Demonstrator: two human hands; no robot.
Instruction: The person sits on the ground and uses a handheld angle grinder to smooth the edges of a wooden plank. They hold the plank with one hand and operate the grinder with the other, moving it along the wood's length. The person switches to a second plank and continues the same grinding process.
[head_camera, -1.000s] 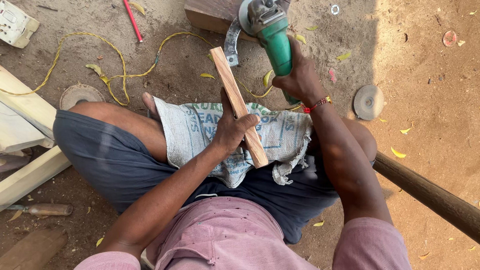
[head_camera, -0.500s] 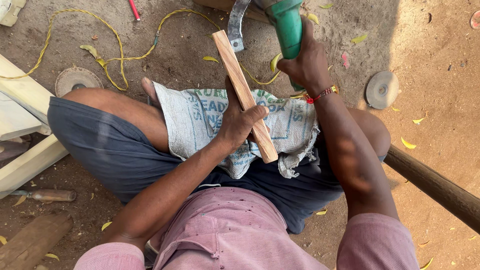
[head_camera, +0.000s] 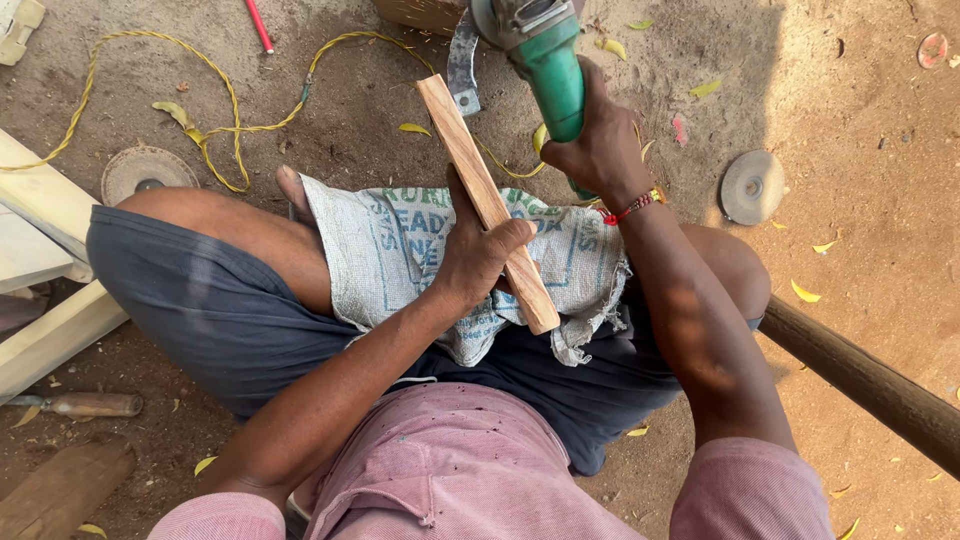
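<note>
I sit on sandy ground with a woven sack (head_camera: 400, 250) spread over my crossed legs. My left hand (head_camera: 478, 258) grips a flat wooden strip (head_camera: 470, 170) near its lower half; the strip rests on the sack and slants up and away to the left. My right hand (head_camera: 600, 145) is closed around the green body of an angle grinder (head_camera: 545, 60), held just right of the strip's far end. The grinder's metal guard (head_camera: 462, 65) hangs close beside the wood's tip; its disc is hidden.
Two loose grinding discs lie on the ground, one at the left (head_camera: 142, 172) and one at the right (head_camera: 752, 186). A yellow cord (head_camera: 215, 130) loops across the sand. Pale planks (head_camera: 40, 260) lie left, a chisel (head_camera: 85, 405) near them, a dark pole (head_camera: 860, 375) right.
The grinder and my right hand have shifted slightly in view, staying close beside the strip's far end. My left hand keeps the same grip on the wood.
</note>
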